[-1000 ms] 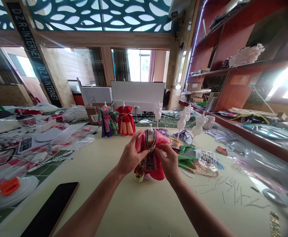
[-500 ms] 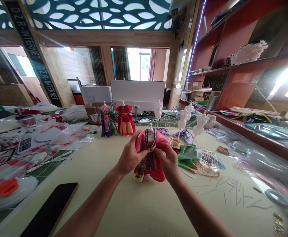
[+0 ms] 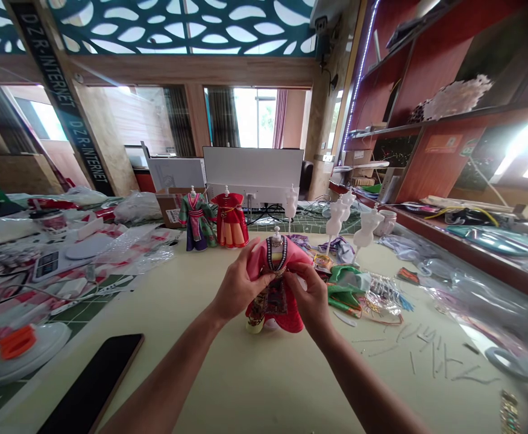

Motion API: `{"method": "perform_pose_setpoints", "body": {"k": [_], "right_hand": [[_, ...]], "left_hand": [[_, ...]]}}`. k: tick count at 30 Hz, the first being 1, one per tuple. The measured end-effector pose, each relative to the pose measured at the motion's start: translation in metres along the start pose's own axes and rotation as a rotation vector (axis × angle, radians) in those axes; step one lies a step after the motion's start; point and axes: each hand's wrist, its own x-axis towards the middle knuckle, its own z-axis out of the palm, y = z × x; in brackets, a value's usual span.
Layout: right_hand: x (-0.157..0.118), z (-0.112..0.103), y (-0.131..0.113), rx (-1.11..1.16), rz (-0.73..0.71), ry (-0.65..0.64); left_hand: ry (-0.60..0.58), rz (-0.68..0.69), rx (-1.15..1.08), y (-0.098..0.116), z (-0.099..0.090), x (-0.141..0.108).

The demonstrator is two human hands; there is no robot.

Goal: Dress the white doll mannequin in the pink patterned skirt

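Note:
A small white mannequin (image 3: 276, 234) stands upright at the middle of the table, dressed in a pink and red doll robe (image 3: 291, 313) with a beaded collar and a dark patterned front panel. On its left side, my left hand (image 3: 241, 286) is closed on the robe, thumb at the waist below the collar. My right hand (image 3: 309, 292) pinches the robe at the other side of the waist, thumb and forefinger together near the front panel. Both hands nearly meet at the collar's lower end.
Two dressed mannequins (image 3: 230, 222) stand behind on the left; bare white mannequins (image 3: 336, 217) stand behind on the right. Green cloth (image 3: 343, 289) and bagged trims lie right. A black phone (image 3: 94, 383) lies front left, near a scale (image 3: 49, 263) and plastic wrapping.

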Motion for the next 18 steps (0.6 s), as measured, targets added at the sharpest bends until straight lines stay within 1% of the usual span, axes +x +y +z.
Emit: {"method": "perform_pose_setpoints", "body": {"k": [6, 9, 13, 16, 18], "right_hand": [[-0.006, -0.009, 0.01, -0.148, -0.078, 0.016], [-0.01, -0.016, 0.015, -0.213, -0.099, -0.009], [-0.016, -0.025, 0.016, -0.258, -0.083, -0.052], [-0.023, -0.033, 0.021, -0.256, -0.038, -0.061], [-0.028, -0.036, 0.027, -0.254, -0.004, -0.071]], "left_hand": [[-0.063, -0.056, -0.095, 0.001, -0.012, -0.006], [-0.072, -0.094, -0.11, -0.001, -0.019, -0.01], [-0.035, -0.135, -0.119, -0.011, -0.024, -0.023], [0.031, -0.18, -0.105, -0.023, -0.023, -0.04], [0.049, -0.234, -0.104, -0.031, -0.022, -0.054]]}}
